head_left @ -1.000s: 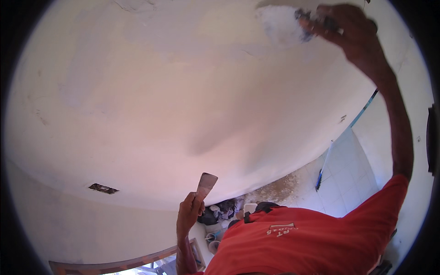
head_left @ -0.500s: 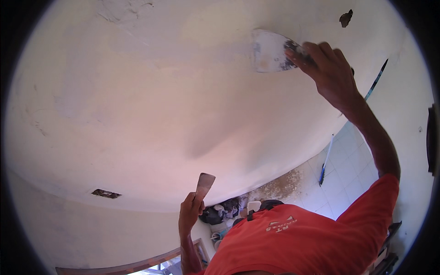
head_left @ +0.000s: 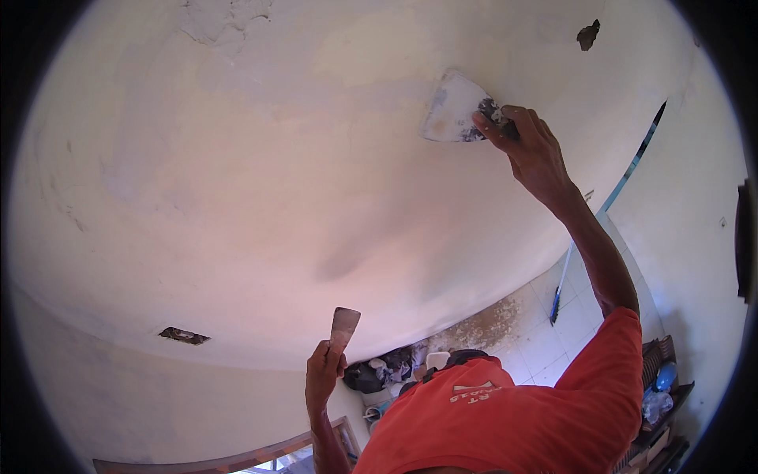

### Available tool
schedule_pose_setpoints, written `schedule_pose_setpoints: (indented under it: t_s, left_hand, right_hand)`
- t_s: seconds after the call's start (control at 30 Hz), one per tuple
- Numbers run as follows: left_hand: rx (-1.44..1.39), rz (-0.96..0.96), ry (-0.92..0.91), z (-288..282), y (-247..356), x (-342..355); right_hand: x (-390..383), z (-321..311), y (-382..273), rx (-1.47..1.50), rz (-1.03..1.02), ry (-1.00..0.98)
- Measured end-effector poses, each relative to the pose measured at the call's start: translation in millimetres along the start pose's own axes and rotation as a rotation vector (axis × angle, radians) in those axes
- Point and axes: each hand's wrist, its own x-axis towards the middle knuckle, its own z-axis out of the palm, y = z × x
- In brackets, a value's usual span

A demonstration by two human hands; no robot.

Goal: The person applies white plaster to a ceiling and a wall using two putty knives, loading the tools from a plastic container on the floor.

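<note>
High on the right, my right hand (head_left: 535,150) grips the dark handle of a broad putty knife (head_left: 454,110). Its wide blade, smeared with white filler, lies against the pale wall (head_left: 260,182). Lower down, my left hand (head_left: 322,371) is closed round a smaller, narrower putty knife (head_left: 344,325) with a brownish blade pointing up. That small blade is held in front of the wall; whether it touches cannot be seen. Patches of lighter and greyer filler mark the wall surface.
Two holes break the wall, an electrical box recess (head_left: 184,336) low left and a ragged hole (head_left: 587,35) upper right. A blue pole (head_left: 632,167) and a brush (head_left: 556,304) stand at right. Black bags (head_left: 365,377) and debris (head_left: 485,324) lie on the tiled floor; a loaded shelf (head_left: 663,411) is behind.
My right hand has drawn the broad putty knife slightly left and down along the wall, tilting its blade. The left hand and small putty knife have shifted only a little.
</note>
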Motion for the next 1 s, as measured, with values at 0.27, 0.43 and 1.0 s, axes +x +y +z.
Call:
schedule_pose_setpoints:
  t_s: [0.27, 0.43, 1.0]
  left_hand:
    - [-0.042, -0.08, 0.072, -1.5, -49.8, -30.3]
    - [-0.072, -0.1, 0.068, -6.9, -52.1, -27.2]
    - [-0.04, -0.158, -0.091, 0.0, -69.2, 5.8]
  right_hand:
    - [-70.9, -11.7, -35.6, 0.262, 0.452, -0.173]
    - [-29.1, 1.5, -121.6, 0.802, 1.018, 0.228]
    - [40.6, 17.9, -196.5, 0.673, 0.787, 0.258]
